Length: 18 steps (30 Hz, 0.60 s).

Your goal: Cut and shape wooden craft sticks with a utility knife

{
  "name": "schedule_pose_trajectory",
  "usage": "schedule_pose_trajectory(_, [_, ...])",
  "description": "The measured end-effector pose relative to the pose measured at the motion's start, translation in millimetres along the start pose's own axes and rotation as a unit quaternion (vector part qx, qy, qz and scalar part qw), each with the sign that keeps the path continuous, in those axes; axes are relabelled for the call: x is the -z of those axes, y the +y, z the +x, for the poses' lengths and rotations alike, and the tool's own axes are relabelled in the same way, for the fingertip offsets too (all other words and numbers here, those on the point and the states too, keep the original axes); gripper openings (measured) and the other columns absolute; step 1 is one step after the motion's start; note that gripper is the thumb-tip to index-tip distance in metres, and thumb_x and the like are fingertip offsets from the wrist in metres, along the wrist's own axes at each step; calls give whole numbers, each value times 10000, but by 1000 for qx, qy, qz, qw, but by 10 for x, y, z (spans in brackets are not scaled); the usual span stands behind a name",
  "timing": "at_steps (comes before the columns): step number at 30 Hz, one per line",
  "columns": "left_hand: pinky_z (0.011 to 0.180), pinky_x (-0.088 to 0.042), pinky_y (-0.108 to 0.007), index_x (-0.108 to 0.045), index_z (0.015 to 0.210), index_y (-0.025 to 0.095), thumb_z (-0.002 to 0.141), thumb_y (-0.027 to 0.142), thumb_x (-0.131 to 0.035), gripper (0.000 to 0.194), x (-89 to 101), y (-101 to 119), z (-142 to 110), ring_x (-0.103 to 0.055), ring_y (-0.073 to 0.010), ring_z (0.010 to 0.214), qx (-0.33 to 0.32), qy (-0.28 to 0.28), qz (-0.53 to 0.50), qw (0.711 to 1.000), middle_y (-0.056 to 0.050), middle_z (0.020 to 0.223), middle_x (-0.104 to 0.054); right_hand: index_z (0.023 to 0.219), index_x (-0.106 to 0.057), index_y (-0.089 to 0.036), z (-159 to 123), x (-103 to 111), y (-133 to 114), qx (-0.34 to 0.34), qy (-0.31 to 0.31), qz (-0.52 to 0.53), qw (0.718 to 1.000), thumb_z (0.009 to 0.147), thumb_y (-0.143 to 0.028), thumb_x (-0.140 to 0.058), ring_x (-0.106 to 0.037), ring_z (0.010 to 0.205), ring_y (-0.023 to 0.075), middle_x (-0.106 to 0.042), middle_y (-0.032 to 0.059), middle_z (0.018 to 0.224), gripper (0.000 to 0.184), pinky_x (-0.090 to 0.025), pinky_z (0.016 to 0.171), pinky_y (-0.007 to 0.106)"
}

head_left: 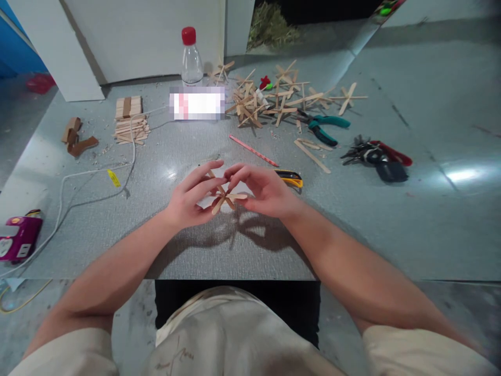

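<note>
Left hand (pixel 191 197) and right hand (pixel 261 190) grip stick star (pixel 225 197) (fingers curled); near table (pixel 117 256) edge lies bare.

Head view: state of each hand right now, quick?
Left hand: holding the pale wooden stick star.
Right hand: fingers curled at its right side; firm grip cannot be told.

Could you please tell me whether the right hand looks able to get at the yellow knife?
Probably yes: the knife lies close by the right hand, which partly hides it, and nothing shows on top. The hand is busy at the stick star, though, and would likely have to leave it.
</note>
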State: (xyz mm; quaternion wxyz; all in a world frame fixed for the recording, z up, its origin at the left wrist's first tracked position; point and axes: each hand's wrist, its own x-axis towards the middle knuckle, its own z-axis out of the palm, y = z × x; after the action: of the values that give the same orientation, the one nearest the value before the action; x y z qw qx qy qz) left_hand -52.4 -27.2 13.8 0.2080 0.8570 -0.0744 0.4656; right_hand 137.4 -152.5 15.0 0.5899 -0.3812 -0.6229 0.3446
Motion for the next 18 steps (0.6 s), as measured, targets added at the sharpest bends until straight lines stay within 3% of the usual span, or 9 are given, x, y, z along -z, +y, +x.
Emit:
schedule_pose_trajectory(3, [738,-650,-295,-627,1310,205,943,251,-711,379,9,10,-9,-724,-122,760,15,-3,9,1000,-194,1445,-645,973,-791,-282,6,21,-48,32,-9,-82,996,879,-251,-836,-737,969,192,-763,43,1063,108,-588,918,372])
schedule_pose_trajectory(6, [770,-658,-306,-626,1308,220,952,265,-692,365,17,14,-25,-747,-136,802,26,-13,12,1000,-178,1434,-652,905,-808,-280,9,-5,-64,44,23,-103,993,909,-275,-823,-750,873,185,-784,35,955,16,-611,833,360])
schedule_pose_trajectory(13, [851,-660,-329,-688,1185,182,861,233,-739,332,25,56,-5,-765,-217,1023,50,-11,2,999,-162,1271,-716,989,-823,-292,-12,-61,-92,100,43,-139,984,924,-176,-801,-771,871,187,-810,30,931,135,-625,818,346])
schedule_pose_trajectory(18, [904,-654,-365,-699,1160,203,831,213,-722,330,13,80,6,-758,-238,1088,63,-7,-5,998,-137,1219,-735,993,-814,-290,-24,-88,-114,99,48,-171,979,946,-183,-777,-777,856,180,-816,27,936,122,-631,805,330])
